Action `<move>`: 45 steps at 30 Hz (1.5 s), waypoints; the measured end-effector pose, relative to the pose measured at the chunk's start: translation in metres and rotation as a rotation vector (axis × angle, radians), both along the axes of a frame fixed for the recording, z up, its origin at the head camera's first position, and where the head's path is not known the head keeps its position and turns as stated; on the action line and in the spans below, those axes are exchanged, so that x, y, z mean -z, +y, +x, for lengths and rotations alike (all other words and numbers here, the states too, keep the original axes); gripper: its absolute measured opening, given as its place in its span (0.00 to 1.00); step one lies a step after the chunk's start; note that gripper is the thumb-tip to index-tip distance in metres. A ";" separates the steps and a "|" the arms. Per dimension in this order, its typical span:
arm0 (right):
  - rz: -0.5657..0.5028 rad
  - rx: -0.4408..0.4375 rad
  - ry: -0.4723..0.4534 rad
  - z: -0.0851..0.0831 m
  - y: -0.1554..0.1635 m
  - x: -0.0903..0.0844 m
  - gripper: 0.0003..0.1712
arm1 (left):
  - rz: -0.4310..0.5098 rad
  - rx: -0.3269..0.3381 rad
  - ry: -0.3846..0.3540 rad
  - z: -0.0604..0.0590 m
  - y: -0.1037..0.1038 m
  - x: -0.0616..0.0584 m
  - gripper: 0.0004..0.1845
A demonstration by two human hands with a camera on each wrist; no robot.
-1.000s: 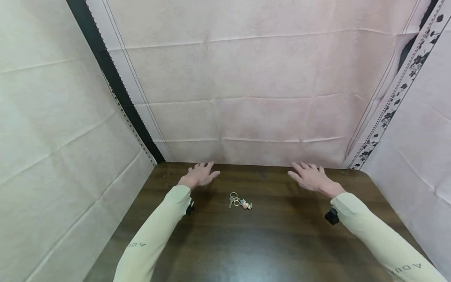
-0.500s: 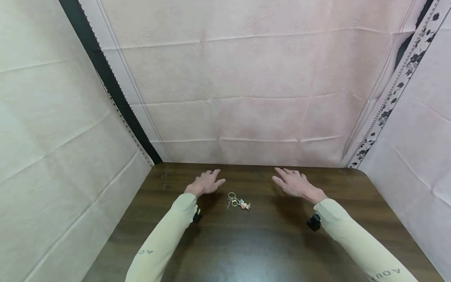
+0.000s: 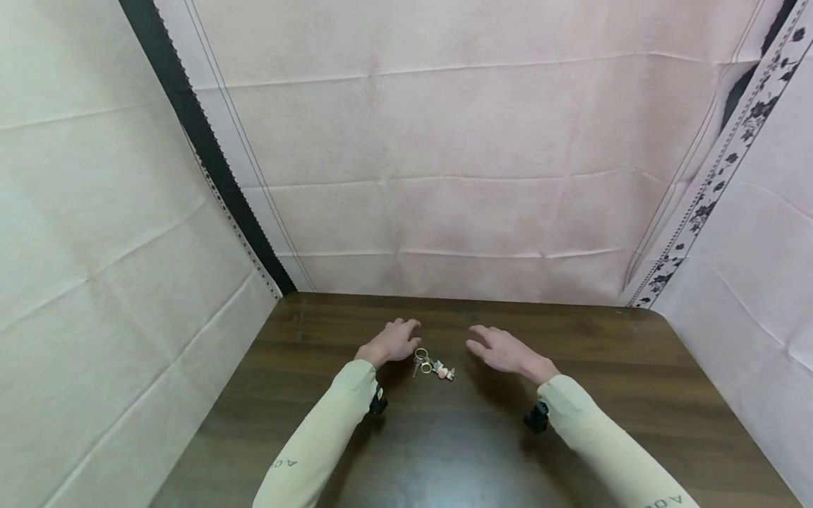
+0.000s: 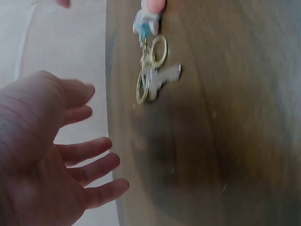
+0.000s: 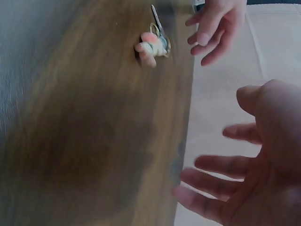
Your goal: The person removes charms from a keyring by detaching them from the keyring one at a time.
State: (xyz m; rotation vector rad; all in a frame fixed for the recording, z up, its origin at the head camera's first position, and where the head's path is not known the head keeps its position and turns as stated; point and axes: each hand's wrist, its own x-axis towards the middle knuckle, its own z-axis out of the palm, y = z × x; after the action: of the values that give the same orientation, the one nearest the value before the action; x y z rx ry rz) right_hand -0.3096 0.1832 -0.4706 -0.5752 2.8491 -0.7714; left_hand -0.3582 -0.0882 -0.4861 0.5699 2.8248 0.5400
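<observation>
A keychain (image 3: pixel 426 367) lies on the brown wooden table, with gold rings (image 4: pixel 159 52), a silver key (image 4: pixel 162 79) and a small figurine charm (image 5: pixel 151 48) in pink, white and pale blue. My left hand (image 3: pixel 392 341) hovers just left of the rings, fingers spread and slightly bent, holding nothing. Over the table to the right of the charm is my right hand (image 3: pixel 504 351), its fingers relaxed and nothing in them. Both hands are apart from the keychain, and their shadows fall on the wood.
The wooden table (image 3: pixel 305 395) has rounded far corners and a glossy sheen. Pale cloth hangs behind it (image 3: pixel 470 212) and along both sides. Black camera mounts (image 3: pixel 536 418) sit on both wrists, below cream sleeves.
Both hands have moved inward and somewhat nearer the body, closing in on the keychain from either side. The keychain stays in place on the table.
</observation>
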 end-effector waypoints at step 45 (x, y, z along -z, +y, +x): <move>0.128 -0.002 0.135 -0.010 -0.081 0.060 0.08 | -0.176 -0.069 -0.033 0.002 0.027 0.023 0.10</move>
State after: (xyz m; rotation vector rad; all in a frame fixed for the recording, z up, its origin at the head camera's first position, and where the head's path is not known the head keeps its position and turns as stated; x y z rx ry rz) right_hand -0.3199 0.1024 -0.5308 -0.6340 2.9928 -0.5646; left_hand -0.3563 -0.0616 -0.5086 0.4277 2.8314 0.3053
